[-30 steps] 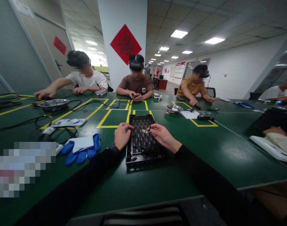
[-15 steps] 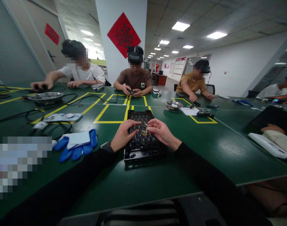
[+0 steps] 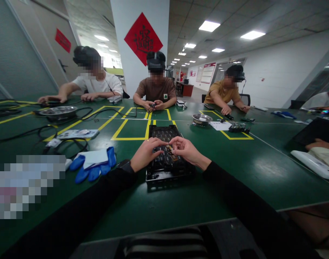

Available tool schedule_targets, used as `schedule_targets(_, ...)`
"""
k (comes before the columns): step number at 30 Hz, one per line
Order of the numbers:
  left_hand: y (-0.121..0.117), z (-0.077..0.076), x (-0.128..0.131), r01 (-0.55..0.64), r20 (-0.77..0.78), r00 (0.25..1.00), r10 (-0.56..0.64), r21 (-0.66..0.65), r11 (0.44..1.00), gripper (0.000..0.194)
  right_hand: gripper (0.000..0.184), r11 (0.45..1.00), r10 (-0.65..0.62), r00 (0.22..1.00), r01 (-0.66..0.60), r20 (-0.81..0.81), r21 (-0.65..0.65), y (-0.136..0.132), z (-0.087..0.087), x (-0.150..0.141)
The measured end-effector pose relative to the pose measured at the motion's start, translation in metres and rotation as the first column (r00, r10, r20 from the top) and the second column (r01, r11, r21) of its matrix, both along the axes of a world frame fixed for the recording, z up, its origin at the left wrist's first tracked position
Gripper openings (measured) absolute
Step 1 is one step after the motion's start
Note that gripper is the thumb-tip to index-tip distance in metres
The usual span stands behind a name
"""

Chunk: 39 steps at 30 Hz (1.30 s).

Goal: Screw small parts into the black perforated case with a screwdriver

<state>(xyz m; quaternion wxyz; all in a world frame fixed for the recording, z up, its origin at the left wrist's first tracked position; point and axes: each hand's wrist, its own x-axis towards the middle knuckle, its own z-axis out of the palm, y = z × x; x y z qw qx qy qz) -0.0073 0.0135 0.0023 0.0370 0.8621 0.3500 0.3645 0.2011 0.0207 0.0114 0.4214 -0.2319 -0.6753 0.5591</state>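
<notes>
A black rectangular casing (image 3: 161,175), shaped like a shallow open tray with a patterned inner face, lies on the green table in front of me. Over its middle, my right hand (image 3: 190,153) pinches a small gold-coloured part (image 3: 170,149), perhaps metal; its exact kind is too small to make out. My left hand (image 3: 143,155) hovers above the casing's left side with fingers stretched out and thumb apart. The left index fingertip comes close to the right fingertips and the gold part; whether it touches is unclear.
Blue gloves (image 3: 112,158) with a pale cloth lie to the left, near a flat pale box (image 3: 78,134) and black cables. Metal bowls (image 3: 202,118) stand farther off. A white device (image 3: 312,165) is at the right. Several people sit around the table.
The gold part has tilted and sits a little lower against the casing. My left fingers have reached closer to my right fingertips. The whole view has shifted slightly.
</notes>
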Motion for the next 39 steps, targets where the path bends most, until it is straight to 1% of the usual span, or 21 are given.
schedule_targets(4,-0.0006,-0.0007,-0.0005,0.025,-0.012,1.0,-0.025,0.009,1.0,0.018,0.036,0.999,0.032,0.999,-0.033,-0.026,-0.015,-0.0015,0.0012,-0.0002)
schedule_targets(6,-0.0004,-0.0014,-0.0011,0.034,-0.01,0.999,-0.034,0.024,0.999,0.016,0.036,0.999,0.016,0.999,-0.017,-0.031,-0.028,-0.0018,0.0017,-0.0004)
schedule_targets(9,-0.0003,-0.0019,-0.0018,0.031,-0.003,1.0,-0.031,0.042,0.999,0.018,0.031,0.998,-0.043,0.998,0.04,-0.055,-0.056,-0.0007,0.0016,-0.0004)
schedule_targets(12,-0.0009,-0.0016,-0.0018,0.02,-0.004,1.0,-0.02,0.04,0.999,0.021,0.028,0.993,-0.074,0.994,0.066,-0.085,-0.099,0.0021,0.0002,0.0)
schedule_targets(16,-0.0028,-0.0008,-0.0005,-0.009,0.024,1.0,0.009,0.024,1.0,0.022,0.026,0.992,-0.077,0.991,0.065,-0.11,-0.111,0.0053,-0.0022,0.0003)
schedule_targets(19,-0.0038,-0.0007,0.0004,-0.018,0.051,0.999,0.018,-0.002,1.0,0.023,0.026,0.989,-0.067,0.993,0.054,-0.092,-0.137,0.0056,-0.0027,0.0)
schedule_targets(22,-0.0037,-0.0011,0.0004,-0.011,0.055,0.998,0.012,-0.01,1.0,0.025,0.024,0.984,-0.078,0.994,0.065,-0.075,-0.164,0.0054,-0.0026,-0.0003)
schedule_targets(26,-0.0032,-0.0006,-0.0003,0.004,0.042,0.999,-0.003,-0.012,1.0,0.023,0.021,0.985,-0.084,0.993,0.069,-0.085,-0.159,0.0058,-0.003,-0.0009)
schedule_targets(32,-0.0055,0.0027,0.0012,0.063,0.073,0.995,-0.063,0.001,0.998,0.024,0.018,0.98,-0.111,0.99,0.094,-0.092,-0.173,0.0038,-0.0006,-0.0027)
schedule_targets(39,-0.0059,0.0021,0.0024,0.053,0.096,0.994,-0.054,0.016,0.998,0.024,0.015,0.976,-0.137,0.985,0.116,-0.104,-0.183,0.0028,0.0014,-0.0032)
